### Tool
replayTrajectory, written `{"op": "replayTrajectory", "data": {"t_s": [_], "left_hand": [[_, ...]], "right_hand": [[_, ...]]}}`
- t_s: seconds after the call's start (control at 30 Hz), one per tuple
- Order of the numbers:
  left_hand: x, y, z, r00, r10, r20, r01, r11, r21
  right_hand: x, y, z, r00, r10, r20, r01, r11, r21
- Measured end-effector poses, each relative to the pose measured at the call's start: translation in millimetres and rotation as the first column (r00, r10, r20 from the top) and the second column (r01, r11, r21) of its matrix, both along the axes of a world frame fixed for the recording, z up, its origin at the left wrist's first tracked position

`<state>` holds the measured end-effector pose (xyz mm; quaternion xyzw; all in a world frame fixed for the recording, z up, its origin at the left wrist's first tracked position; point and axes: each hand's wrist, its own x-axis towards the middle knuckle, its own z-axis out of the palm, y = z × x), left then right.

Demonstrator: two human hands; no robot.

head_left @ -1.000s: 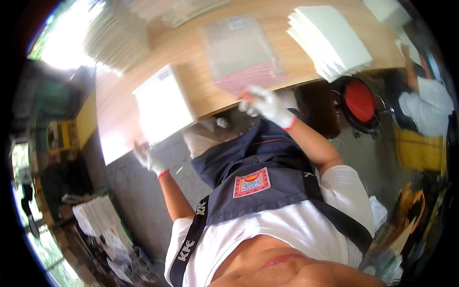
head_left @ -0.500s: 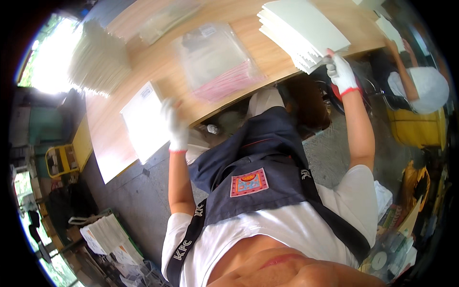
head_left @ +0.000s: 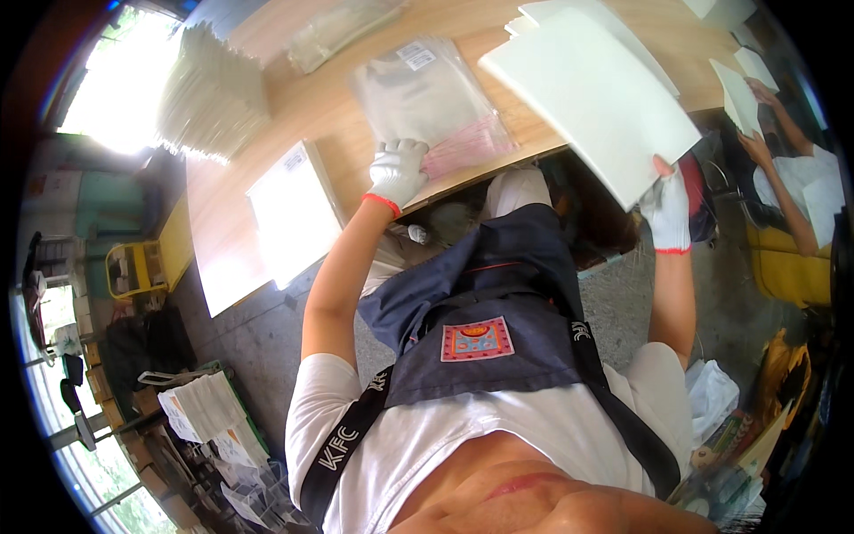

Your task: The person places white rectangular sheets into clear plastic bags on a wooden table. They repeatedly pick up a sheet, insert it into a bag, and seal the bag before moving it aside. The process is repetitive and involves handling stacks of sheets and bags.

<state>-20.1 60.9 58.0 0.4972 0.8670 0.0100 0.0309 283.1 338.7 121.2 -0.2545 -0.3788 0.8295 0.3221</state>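
Observation:
In my white-gloved right hand [head_left: 667, 209] is a white paper booklet or thin stack of sheets [head_left: 596, 107], gripped by its near corner with the thumb on top. It is lifted, its near end past the table edge. Behind it, partly hidden, lies a pile of similar white sheets [head_left: 614, 27]. My left hand [head_left: 398, 171], also gloved, rests with fingers laid over the near left edge of a pile of clear plastic bags [head_left: 405, 93] with pink ends. To its left lies a white stack with a label [head_left: 298, 209].
The wooden table [head_left: 231, 222] also bears a tall stack of packed white items [head_left: 209, 93] at the far left and more clear bags [head_left: 342, 36] at the back. At right another person [head_left: 792, 169] holds white sheets. A yellow frame [head_left: 133, 271] stands at left.
My left hand has moved right, from the labelled white stack to the bags. My right hand has drawn a white booklet off the pile toward me.

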Motion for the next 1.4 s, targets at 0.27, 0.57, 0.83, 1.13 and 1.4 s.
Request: {"op": "replayTrajectory", "data": {"t_s": [0.27,0.57,0.83,1.13,1.4], "left_hand": [[-18.2,-6.7,-30.7,0.981,0.173,0.091,-0.185,0.972,0.144],[-6.9,-35.0,-33.6,0.977,0.203,0.071,-0.213,0.862,0.460],[-23.7,-15.0,-21.2,0.829,0.491,0.269,-0.546,0.814,0.198],[-18.0,-3.0,-16.3,0.604,0.318,0.731,-0.649,0.729,0.219],[-18.6,2.7,-20.5,0.313,0.277,0.909,-0.671,0.742,0.005]], "right_hand": [[-12.1,-72.1,-58.3,0.850,0.525,0.040,-0.507,0.838,-0.202],[-17.0,-106.2,-125.3,0.937,0.330,0.113,-0.275,0.898,-0.344],[-21.1,-103.1,-148.1,0.984,0.177,-0.016,-0.156,0.821,-0.548],[-16.5,-91.1,-143.9,0.988,0.149,-0.045,-0.150,0.843,-0.516],[-11.3,-82.6,-155.3,0.971,0.173,-0.163,-0.236,0.793,-0.561]]}}
